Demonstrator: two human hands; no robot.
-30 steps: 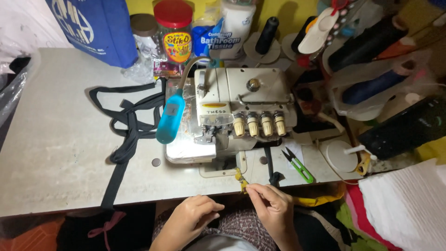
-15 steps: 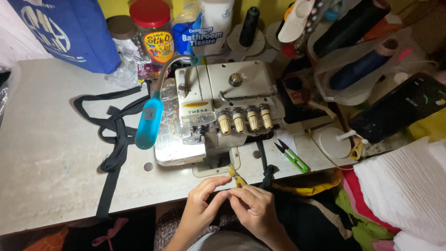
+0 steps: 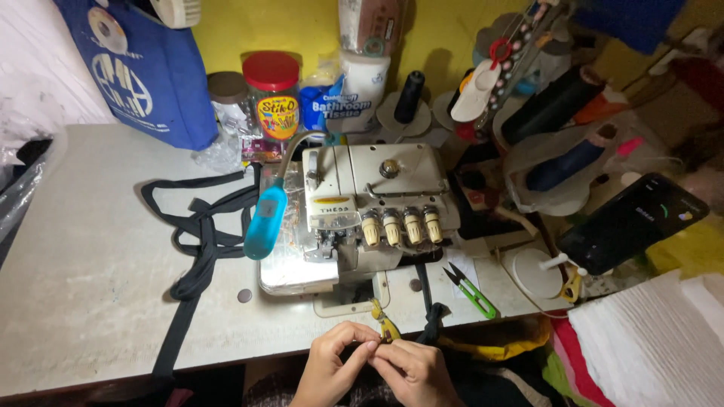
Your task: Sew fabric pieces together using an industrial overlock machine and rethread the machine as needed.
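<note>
At the bottom centre of the frame, at the near edge of the pale grey counter (image 3: 90,301), the left hand (image 3: 332,367) and right hand (image 3: 415,371) meet with fingers pinched nearly closed on a small yellow tweezer-like tool (image 3: 386,325), its tip pointing up toward the cream overlock sewing machine (image 3: 369,211). Best to keep both pinches firm and low, wrists braced, clear of the black fabric strip (image 3: 431,320) and the green thread snips (image 3: 471,290) to the right
</note>
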